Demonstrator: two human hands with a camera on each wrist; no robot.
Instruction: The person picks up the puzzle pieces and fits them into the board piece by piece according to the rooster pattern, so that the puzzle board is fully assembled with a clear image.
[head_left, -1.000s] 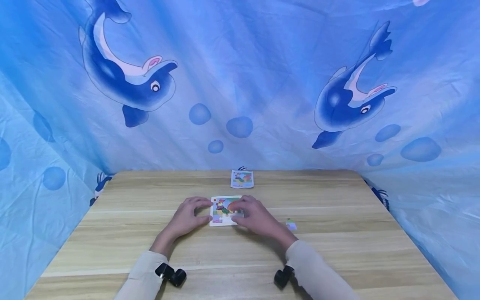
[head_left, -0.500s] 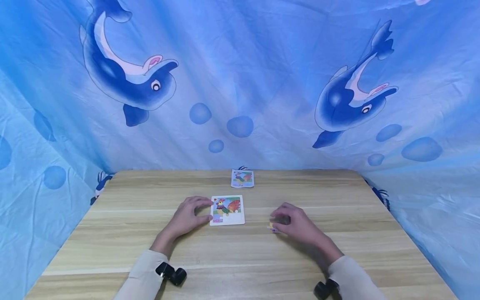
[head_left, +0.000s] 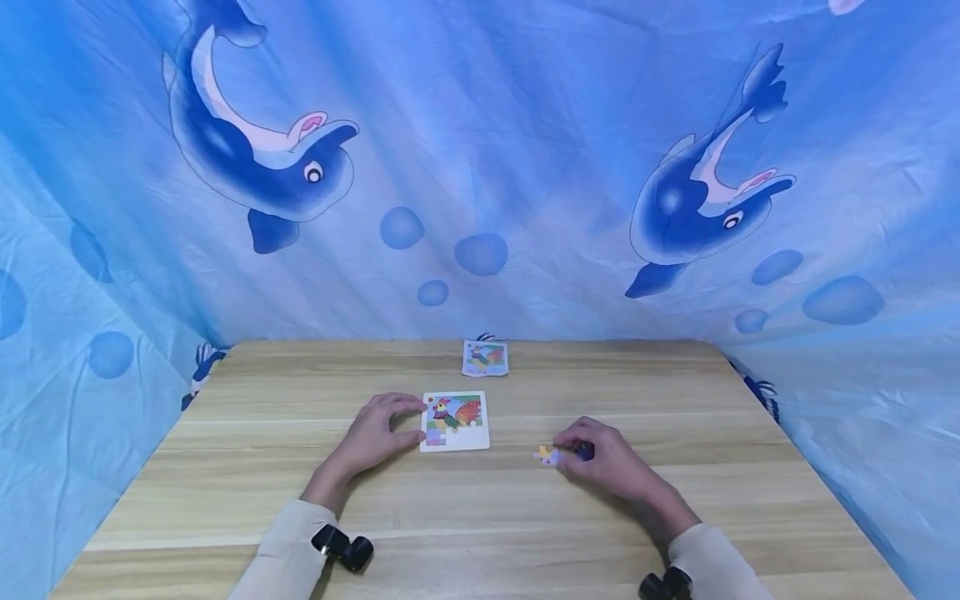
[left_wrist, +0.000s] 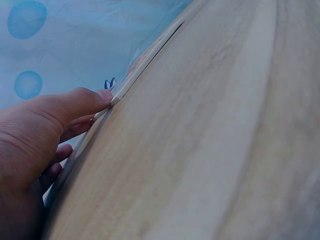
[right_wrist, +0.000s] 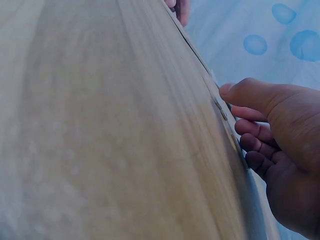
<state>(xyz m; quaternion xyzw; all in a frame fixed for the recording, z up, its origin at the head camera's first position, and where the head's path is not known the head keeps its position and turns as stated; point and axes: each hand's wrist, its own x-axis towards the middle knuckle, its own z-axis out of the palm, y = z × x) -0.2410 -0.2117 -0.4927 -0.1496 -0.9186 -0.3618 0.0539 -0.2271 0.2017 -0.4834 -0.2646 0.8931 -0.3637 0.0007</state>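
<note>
In the head view my left hand (head_left: 375, 433) grips the left edge of a white-framed jigsaw puzzle (head_left: 450, 402) with a rooster picture. Its thumb lies on the frame's edge in the left wrist view, and the fingers curl beneath or beside it. A bare white patch shows at the puzzle's lower right. To the right, my right hand (head_left: 603, 457) pinches a small yellow and lavender puzzle piece (head_left: 546, 455) at its right side, between thumb and index finger, close to the wooden surface. The other fingers of this hand are curled. Whatever lies under the palm is hidden.
A paper card (head_left: 484, 358) with the same rooster picture lies at the table's back edge. The wooden table (head_left: 420, 533) extends around both hands. Behind it hangs a blue dolphin-printed cloth (head_left: 555, 167).
My right hand has left the puzzle and moved right to the loose piece, then shifted slightly further right. A green and lavender piece seen earlier is now out of sight. The left hand stays put.
</note>
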